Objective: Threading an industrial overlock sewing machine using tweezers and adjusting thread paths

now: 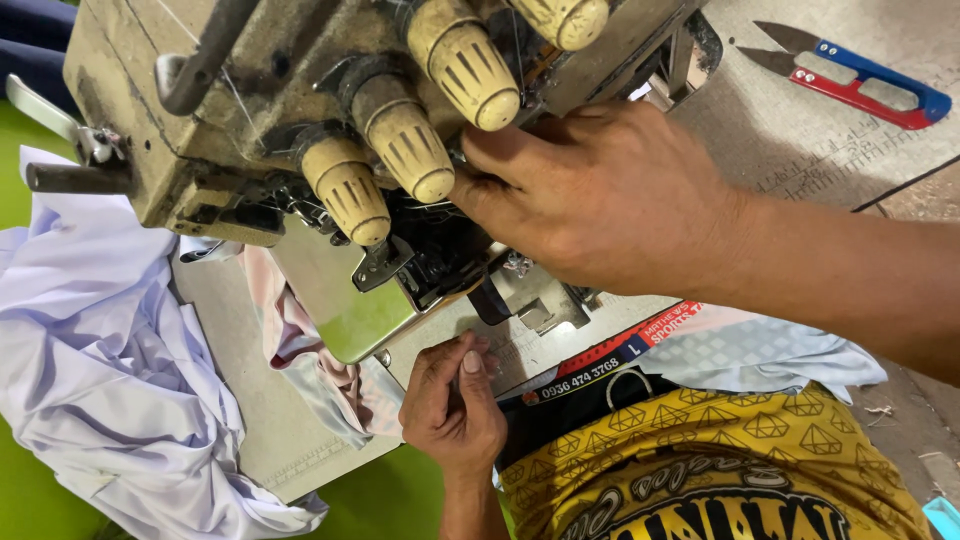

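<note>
Reaching right hand (600,195) into looper area of overlock machine (300,120), frame centre; fingers curled, grip hidden, cannot tell. Left hand (452,400) lower centre, fingertips pinched narrow, likely on thread, too fine to see. Judging threading mid-way; white fabric (100,380) left unsewn, snips (860,80) upper right idle.

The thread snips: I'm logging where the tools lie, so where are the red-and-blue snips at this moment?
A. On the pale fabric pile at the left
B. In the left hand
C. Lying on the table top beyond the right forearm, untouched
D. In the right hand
C: the thread snips lie alone on the table top, while the right hand reaches into the sewing machine and the left hand rests by the machine's base.
</note>
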